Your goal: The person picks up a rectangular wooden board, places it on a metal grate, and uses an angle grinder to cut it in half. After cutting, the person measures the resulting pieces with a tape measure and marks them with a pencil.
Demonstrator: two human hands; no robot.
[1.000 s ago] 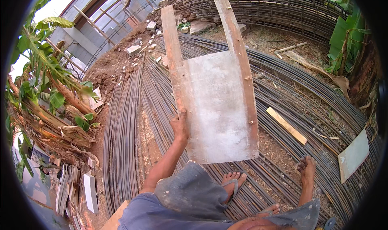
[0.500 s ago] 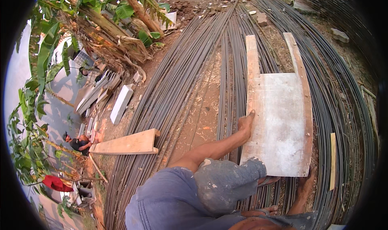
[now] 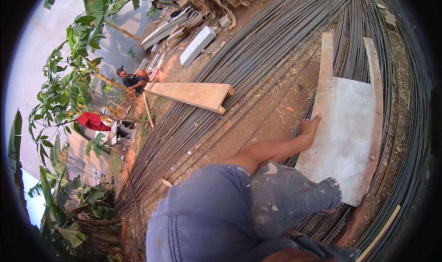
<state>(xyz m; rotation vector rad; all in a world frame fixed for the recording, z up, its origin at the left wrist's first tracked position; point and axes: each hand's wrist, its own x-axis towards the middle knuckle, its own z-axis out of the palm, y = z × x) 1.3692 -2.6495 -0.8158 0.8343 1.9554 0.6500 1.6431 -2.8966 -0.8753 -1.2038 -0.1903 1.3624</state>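
Note:
A flat wooden panel [image 3: 345, 119] with a worn whitish face and a batten along each long side lies in front of me, on the right. Both battens stick out past its far end. My left hand [image 3: 309, 128] grips the near-left long edge, thumb on top and fingers mostly hidden. At the panel's lower right corner, what looks like my right hand [image 3: 364, 204] meets the edge; its fingers are hidden. My bent knee [image 3: 294, 193], in a grey, paint-spotted garment, covers the panel's lower left corner.
Long steel bars [image 3: 258, 36] spread over the dirt in bundles. A trough-like timber form [image 3: 189, 95] points toward me from a seated person [image 3: 133, 80]. A white block [image 3: 198, 46], a red cloth [image 3: 93, 121] and a thin wood strip [image 3: 380, 234] are about.
My view has swung left, so the scene sits farther right and more of the left side shows. My left hand keeps its place on the panel's edge.

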